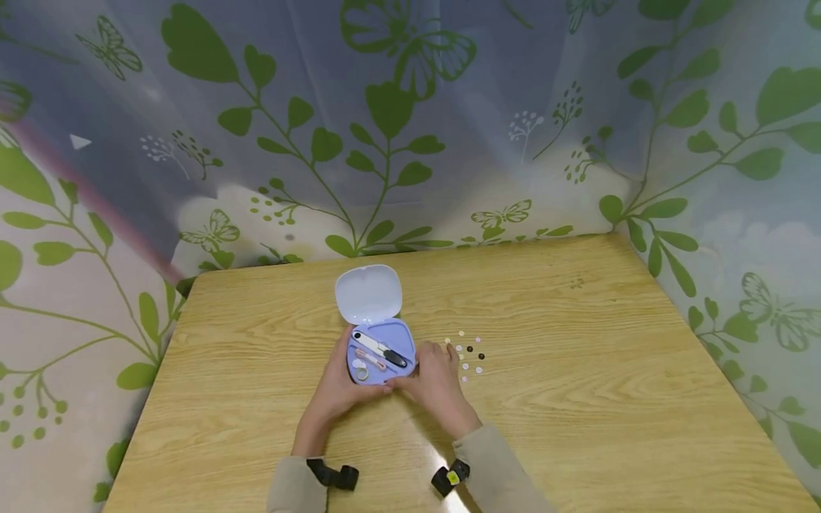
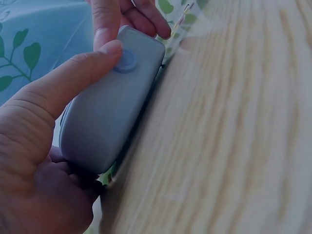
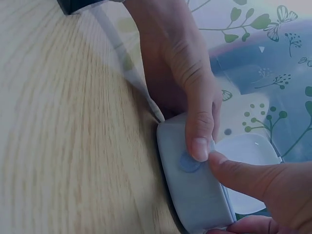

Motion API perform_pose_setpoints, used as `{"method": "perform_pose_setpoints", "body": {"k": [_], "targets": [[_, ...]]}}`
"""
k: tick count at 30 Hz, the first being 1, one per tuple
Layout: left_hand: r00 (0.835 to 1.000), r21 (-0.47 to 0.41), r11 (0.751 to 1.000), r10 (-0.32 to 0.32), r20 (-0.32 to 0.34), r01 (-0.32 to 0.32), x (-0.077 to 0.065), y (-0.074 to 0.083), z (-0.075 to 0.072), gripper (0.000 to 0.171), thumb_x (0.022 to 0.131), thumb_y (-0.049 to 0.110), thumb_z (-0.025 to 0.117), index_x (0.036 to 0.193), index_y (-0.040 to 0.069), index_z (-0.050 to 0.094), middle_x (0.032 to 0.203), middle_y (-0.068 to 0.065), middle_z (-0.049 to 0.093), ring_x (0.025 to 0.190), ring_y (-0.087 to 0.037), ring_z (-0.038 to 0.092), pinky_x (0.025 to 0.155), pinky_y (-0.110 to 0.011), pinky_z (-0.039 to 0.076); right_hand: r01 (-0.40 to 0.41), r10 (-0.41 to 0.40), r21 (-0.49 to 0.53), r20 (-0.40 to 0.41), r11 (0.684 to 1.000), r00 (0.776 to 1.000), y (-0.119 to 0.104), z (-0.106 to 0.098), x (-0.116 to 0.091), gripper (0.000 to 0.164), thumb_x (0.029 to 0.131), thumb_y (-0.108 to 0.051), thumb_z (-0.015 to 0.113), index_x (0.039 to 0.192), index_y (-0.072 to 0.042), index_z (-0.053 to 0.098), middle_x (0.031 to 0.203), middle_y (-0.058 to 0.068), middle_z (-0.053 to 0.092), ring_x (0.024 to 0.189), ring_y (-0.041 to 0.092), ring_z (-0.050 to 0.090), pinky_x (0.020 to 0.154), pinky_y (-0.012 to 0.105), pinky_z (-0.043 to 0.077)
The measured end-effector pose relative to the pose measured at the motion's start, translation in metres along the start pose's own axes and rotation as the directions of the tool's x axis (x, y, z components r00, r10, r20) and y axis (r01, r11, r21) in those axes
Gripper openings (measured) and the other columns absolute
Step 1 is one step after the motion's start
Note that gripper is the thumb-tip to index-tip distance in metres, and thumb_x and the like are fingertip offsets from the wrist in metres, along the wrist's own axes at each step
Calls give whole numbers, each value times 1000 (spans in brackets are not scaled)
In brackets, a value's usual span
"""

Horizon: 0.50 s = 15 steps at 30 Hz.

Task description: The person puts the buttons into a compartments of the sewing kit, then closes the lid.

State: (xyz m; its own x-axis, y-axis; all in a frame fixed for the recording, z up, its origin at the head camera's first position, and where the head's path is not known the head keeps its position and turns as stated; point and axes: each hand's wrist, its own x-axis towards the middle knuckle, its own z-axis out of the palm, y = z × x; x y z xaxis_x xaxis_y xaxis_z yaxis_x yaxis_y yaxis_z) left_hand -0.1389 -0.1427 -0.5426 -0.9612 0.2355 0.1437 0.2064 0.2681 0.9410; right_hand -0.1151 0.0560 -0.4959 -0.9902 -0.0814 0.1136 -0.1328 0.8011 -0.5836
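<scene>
A small blue plastic case (image 1: 399,332) sits on the table, its white lid (image 1: 368,296) swung back. Inside lie a white-and-black tool (image 1: 380,349), a pinkish slim piece (image 1: 370,359) and a small ring (image 1: 362,372). My left hand (image 1: 336,381) grips the case's left side, thumb along the front wall. From the right, my right hand (image 1: 437,383) holds the front corner, its thumb beside the round catch (image 3: 190,163). Both thumb tips nearly meet at that catch in the right wrist view. Fingers of the left hand are partly hidden beneath the case in the left wrist view.
Several small buttons (image 1: 470,349), black, white and pale, lie scattered on the wooden table (image 1: 577,370) just right of my right hand. A leaf-and-butterfly patterned cloth (image 1: 410,171) hangs behind the table and along its sides.
</scene>
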Motion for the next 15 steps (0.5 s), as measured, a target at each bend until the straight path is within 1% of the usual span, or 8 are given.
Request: {"method": "perform_pose_setpoints", "body": {"k": [3,5,8,10,12,15], "targets": [[1000,-49,999,-1,25,2,0,-1,0,129,55,15,100,158,23,22,149,-6,41,134,-27,40,114,-46,26,6,-6,17,2,1000,1000,0,-1,-4,48,64,-36,92,78,-8,55,74,0,52,75,20,53,110,62,27],[999,-90,996,4,41,0,-1,0,0,131,55,9,99,158,22,19,150,-8,40,135,-29,39,114,-44,26,5,-5,36,8,999,1000,0,-1,-6,47,65,-35,91,77,-8,55,72,-1,49,71,18,49,111,62,25],[998,-138,990,8,55,0,-3,7,0,132,55,2,97,159,17,18,150,-13,40,135,-32,39,114,-41,26,14,-14,68,4,998,1000,0,-2,-9,46,66,-32,91,78,-8,54,70,1,50,68,16,46,110,62,24],[998,-142,990,9,56,-1,-5,14,0,131,55,0,96,159,13,17,150,-15,39,135,-33,39,114,-40,26,21,-21,84,4,996,1000,2,-2,-11,45,67,-30,91,79,-7,55,71,3,52,68,15,46,111,62,23],[998,-134,991,16,53,-9,-7,20,0,130,56,1,96,159,9,16,151,-17,38,135,-33,39,114,-37,27,44,-46,98,12,994,999,4,-3,-13,44,68,-29,90,80,-7,55,72,4,54,69,14,47,111,62,24],[998,-127,991,42,47,-36,-9,24,0,129,59,2,96,159,8,15,152,-18,38,135,-33,40,112,-30,30,84,-91,143,48,986,995,8,-10,-12,41,70,-30,90,83,-7,58,75,5,59,71,16,52,112,63,24]]}}
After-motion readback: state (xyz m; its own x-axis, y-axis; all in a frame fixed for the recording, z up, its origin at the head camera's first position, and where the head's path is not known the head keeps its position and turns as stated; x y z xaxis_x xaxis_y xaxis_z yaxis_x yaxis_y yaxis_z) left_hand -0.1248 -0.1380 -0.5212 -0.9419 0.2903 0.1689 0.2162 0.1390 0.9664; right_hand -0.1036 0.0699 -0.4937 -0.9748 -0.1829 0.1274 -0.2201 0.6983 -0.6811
